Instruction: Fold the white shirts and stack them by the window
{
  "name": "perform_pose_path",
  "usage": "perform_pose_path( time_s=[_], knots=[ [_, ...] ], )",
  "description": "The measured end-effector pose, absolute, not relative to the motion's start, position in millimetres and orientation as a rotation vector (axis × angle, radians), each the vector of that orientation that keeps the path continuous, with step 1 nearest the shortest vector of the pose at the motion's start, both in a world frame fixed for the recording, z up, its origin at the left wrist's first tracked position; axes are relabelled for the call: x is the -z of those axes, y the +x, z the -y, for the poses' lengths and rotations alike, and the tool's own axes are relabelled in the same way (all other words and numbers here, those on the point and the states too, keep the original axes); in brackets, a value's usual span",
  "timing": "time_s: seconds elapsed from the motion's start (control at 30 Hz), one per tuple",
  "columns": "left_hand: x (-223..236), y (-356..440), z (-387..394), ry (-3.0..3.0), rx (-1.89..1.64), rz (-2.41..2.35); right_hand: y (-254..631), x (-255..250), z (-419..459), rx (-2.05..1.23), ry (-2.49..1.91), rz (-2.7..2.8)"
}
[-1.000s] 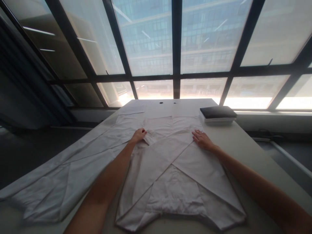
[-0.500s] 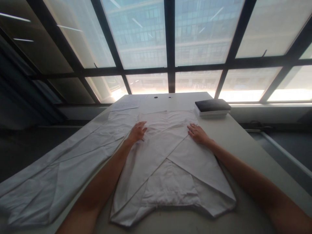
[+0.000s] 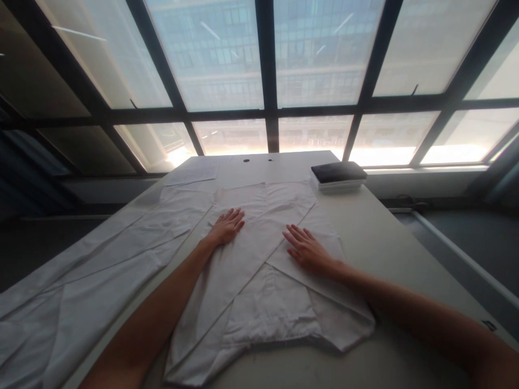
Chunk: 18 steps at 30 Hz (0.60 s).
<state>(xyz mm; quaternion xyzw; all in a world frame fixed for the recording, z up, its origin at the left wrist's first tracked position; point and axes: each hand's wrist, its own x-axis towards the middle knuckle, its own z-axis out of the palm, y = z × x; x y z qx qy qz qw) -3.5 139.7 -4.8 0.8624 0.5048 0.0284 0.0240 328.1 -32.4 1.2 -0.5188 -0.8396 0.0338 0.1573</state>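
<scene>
Tall windows (image 3: 223, 59) in dark frames stand beyond the far edge of a white bench (image 3: 357, 227), bright along their lower panes. The bench narrows in view toward that far edge, its surface bare along much of the right side.

A long white garment (image 3: 113, 265) lies flat along the left edge of the bench, creased lengthwise and running out of view toward the near left corner. Beside it, between the left and right edges, lies a folded white garment (image 3: 259, 281), its far end well apart from the bench's far edge. Diagonal folds cross over its middle, and a gathered part shows at its near end, between two corners that jut out.

Near the far right corner, just inside the right edge, sits a squared white stack (image 3: 340, 185) with a folded black piece (image 3: 338, 172) on top. Near the far left corner lies a pale sheet (image 3: 194, 174), beyond the long garment.

The left hand (image 3: 227, 227) rests palm down on the folded garment's left side, its grip unclenched, fingers extended. The right hand (image 3: 308, 251) lies on the right half, slightly closer to the bench's near edge; its grip is loose too, fingers spread, nothing clamped.

Smallest are two dark round spots (image 3: 246, 160) close to the far edge.
</scene>
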Motion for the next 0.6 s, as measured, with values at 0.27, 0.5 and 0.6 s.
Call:
perform_pose_path(
  time_s=[0.27,0.5,0.6],
  knots=[
    [6,-4,-141,2.633,-0.165,-1.535,395,19,66,-0.071,-1.983,2.174],
    [1,-6,-145,2.59,-0.177,-1.541,417,27,81,-0.085,-2.093,1.877],
    [-9,-3,-145,2.609,-0.203,-1.517,420,23,79,-0.147,-2.029,1.751]
  ],
)
